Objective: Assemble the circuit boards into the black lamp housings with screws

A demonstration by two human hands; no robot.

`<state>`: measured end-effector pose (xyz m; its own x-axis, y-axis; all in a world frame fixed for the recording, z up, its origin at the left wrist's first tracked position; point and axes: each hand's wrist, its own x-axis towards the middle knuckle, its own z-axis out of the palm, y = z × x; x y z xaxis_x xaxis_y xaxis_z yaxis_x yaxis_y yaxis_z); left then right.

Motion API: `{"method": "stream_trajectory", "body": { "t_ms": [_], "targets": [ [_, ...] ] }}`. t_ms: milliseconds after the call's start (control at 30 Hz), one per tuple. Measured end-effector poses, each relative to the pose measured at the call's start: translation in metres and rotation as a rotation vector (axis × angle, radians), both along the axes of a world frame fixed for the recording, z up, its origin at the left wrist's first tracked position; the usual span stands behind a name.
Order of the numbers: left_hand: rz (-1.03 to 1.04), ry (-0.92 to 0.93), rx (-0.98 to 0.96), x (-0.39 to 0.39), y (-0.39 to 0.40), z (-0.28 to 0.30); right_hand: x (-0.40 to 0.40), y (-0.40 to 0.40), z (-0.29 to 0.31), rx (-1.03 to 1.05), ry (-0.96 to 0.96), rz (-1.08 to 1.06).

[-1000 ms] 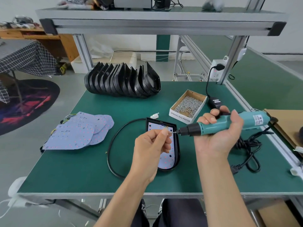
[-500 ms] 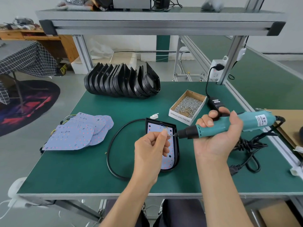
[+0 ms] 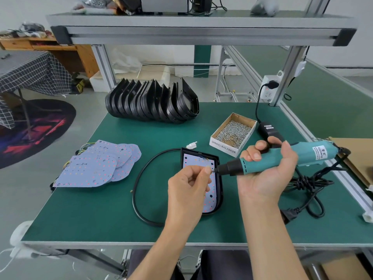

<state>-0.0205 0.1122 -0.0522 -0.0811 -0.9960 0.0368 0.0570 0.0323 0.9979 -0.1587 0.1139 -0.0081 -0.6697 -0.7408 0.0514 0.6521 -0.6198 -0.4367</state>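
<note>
Pinching tiny screw, left hand; right hand grasping screwdriver, frame centre. Screw light, slippery; hold near head.

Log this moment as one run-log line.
step: loading screw onto driver | left hand: pinches at bit tip | right hand: grips electric screwdriver | housing: board inside

Screw box & cord crowd right.
</note>
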Motion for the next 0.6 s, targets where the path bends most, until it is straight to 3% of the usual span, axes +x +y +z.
{"method": "stream_trajectory", "body": {
  "t_ms": [200, 333, 400, 500, 600],
  "targets": [
    [0.039, -0.014, -0.017, 0.009, 0.001, 0.007, 0.002, -0.013, 0.000, -0.007, -0.016, -0.007],
    [0.305, -0.174, -0.159, 0.030, -0.007, 0.013, 0.000, -0.028, 0.000, -0.016, -0.028, 0.012],
    [0.348, -0.326, -0.107, 0.040, -0.020, 0.010, 0.001, -0.037, -0.002, 0.010, -0.015, 0.003],
    [0.187, -0.548, 0.081, 0.043, -0.044, -0.003, 0.006, -0.052, -0.004, 0.072, 0.008, -0.005],
    [-0.009, -0.746, 0.149, 0.032, -0.059, -0.011, 0.012, -0.066, -0.010, 0.125, 0.036, -0.005]
  ]
}}
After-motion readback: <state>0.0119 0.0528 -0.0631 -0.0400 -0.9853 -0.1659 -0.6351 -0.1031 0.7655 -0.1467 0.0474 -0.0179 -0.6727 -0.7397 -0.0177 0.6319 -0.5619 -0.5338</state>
